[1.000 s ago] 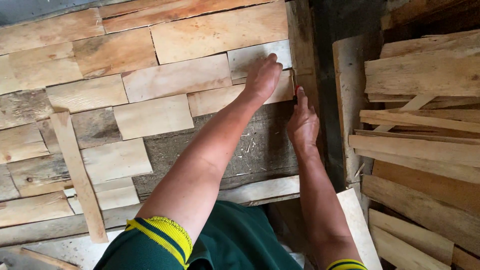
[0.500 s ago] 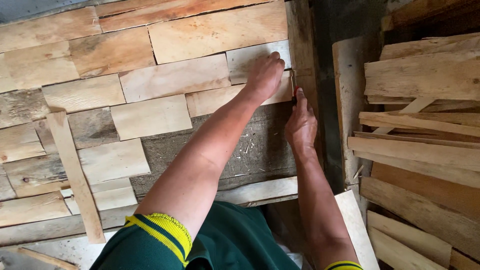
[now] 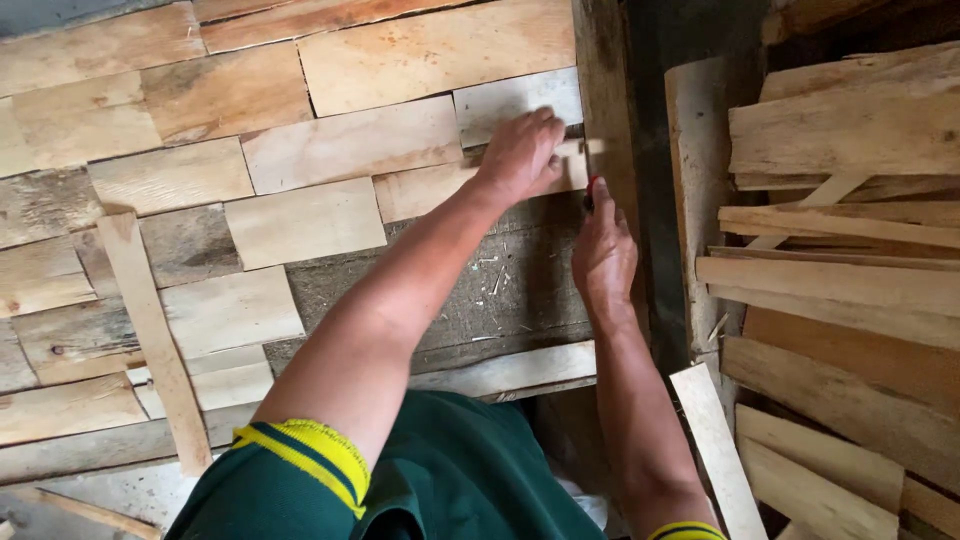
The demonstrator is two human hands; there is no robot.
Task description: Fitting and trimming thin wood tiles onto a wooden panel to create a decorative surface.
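Pressing fingers [image 3: 540, 130] on pale board [image 3: 470, 185]

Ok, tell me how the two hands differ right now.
The left hand lies palm-down, pressing a pale wooden board at its right end; the right hand stands on edge beside the dark upright plank. The right hand pinches a small red-tipped tool; the left hand holds none. Both are bare and work at the same board end.
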